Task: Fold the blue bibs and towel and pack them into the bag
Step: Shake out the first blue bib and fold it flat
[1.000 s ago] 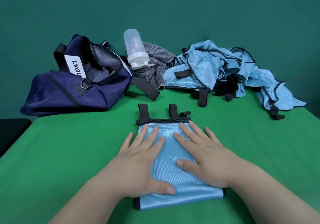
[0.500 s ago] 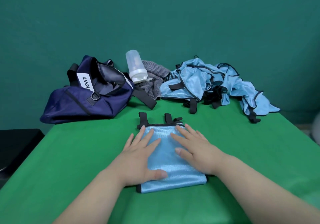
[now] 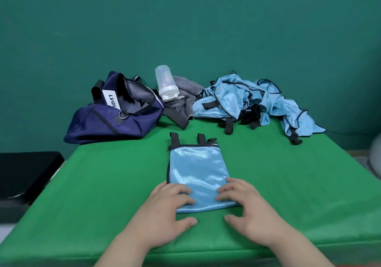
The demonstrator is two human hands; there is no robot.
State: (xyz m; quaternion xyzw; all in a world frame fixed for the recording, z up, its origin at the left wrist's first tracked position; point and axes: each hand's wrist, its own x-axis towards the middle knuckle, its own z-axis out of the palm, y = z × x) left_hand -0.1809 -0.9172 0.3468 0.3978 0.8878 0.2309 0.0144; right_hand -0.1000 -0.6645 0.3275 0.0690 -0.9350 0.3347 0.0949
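My folded blue bib [image 3: 198, 167] lies flat at the middle of the green table [image 3: 103, 184], its black straps pointing away from me. My left hand [image 3: 171, 207] and right hand [image 3: 249, 207] sit apart on its near corners, bent fingertips pressing the cloth, thumbs on the table short of its edge, gripping nothing. At the far edge sit the open navy bag [image 3: 115, 112], the grey towel [image 3: 185, 93] and the unfolded bibs [image 3: 247, 99].

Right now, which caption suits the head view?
Left hand and right hand press curled fingers on the folded blue bib; navy bag behind.
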